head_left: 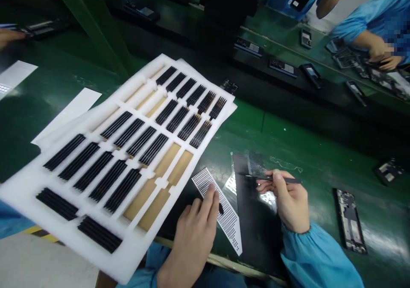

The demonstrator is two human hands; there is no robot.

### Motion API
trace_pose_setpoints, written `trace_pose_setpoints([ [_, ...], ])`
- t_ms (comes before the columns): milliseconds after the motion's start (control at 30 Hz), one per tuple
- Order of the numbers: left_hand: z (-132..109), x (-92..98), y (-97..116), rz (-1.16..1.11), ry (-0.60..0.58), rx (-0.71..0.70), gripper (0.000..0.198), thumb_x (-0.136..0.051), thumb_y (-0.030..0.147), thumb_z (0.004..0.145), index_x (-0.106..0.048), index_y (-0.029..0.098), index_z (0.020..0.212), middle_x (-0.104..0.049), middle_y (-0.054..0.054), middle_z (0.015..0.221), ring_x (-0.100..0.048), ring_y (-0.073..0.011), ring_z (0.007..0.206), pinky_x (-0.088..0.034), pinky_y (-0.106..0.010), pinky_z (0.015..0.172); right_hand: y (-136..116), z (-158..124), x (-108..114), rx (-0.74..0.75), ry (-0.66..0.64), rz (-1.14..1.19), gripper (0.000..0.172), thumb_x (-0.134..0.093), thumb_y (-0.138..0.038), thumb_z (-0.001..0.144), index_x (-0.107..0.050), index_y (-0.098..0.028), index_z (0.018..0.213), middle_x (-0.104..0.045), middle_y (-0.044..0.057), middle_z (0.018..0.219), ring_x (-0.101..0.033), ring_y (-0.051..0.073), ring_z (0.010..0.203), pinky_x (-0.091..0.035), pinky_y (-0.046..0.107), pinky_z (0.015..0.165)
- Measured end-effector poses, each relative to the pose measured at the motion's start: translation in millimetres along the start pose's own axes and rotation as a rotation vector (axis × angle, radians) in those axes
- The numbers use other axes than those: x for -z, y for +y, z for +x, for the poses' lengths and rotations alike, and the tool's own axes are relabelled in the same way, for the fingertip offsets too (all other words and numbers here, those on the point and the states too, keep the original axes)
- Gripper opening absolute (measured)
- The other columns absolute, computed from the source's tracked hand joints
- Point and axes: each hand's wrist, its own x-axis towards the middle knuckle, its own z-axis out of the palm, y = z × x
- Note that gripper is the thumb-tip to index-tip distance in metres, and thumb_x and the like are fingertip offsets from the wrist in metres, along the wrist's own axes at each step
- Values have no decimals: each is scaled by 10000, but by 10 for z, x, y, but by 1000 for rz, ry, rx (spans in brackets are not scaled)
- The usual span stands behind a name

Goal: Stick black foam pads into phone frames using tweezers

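okay, i'm on the head view and the left hand [195,232] sits low on the bench, fingers fairly close together, tips pressing down on a white perforated sheet [221,224] rather than gripping it. a small black part [221,209] lies right by those fingertips. the right hand [290,198] pinches black tweezers [282,179] between thumb and fingers, the tips reaching left over a black comb-like strip [255,164]. that strip lies on a black mat [253,224] on the green workbench [243,123].

for clean work here, i'd keep that left-hand pressure light and even so the sheet can't creep, and hold the tweezers low and close to the tips for fine control.

to the left, a white foam tray [134,254] carries rows of black strips [109,185] in its slots, with some slots showing tan backing. a phone frame [349,219] lies off to the right. a co-worker's hand [379,51] works at the top right.

what i can't make out: whether the tweezer tips are holding anything, since they're tiny against the dark strip. the left palm hides part of the sheet, and my view of the co-worker is cut off by the frame edge.
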Motion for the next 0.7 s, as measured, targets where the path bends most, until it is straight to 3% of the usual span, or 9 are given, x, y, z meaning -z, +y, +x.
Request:
trace_pose_setpoints([
  [133,303,0,169,45,-6,-104,585,-451,-50,825,-611,124,1361,-523,-99,1510,-642,-205,880,-597,-315,686,177,-98,-50,-40,5,35,401,-631,-566,922,-703,-172,905,-748,89,671,-713,213,554,-589,312,507],
  [267,453,-83,271,70,-20,-122,563,-487,-25,839,-605,117,1371,-504,-98,1529,-620,-213,888,-603,-328,677,178,-85,-92,-32,50,80,391,-629,-553,930,-689,-166,924,-743,77,662,-724,210,570,-593,305,517],
  [500,758,-36,335,114,-67,-124,652,-529,-29,788,-534,74,1432,-449,-133,1565,-610,-253,985,-613,-358,741,-17,298,-23,65,212,200,390,-680,-542,893,-679,-153,917,-752,78,679,-706,176,534,-574,269,495],
  [700,1144,5,309,138,-84,-74,645,-509,-43,814,-513,86,1446,-440,-156,1566,-630,-240,961,-613,-346,702,2,550,-202,74,117,158,436,-641,-590,900,-671,-156,926,-757,73,690,-718,185,544,-582,285,498],
])
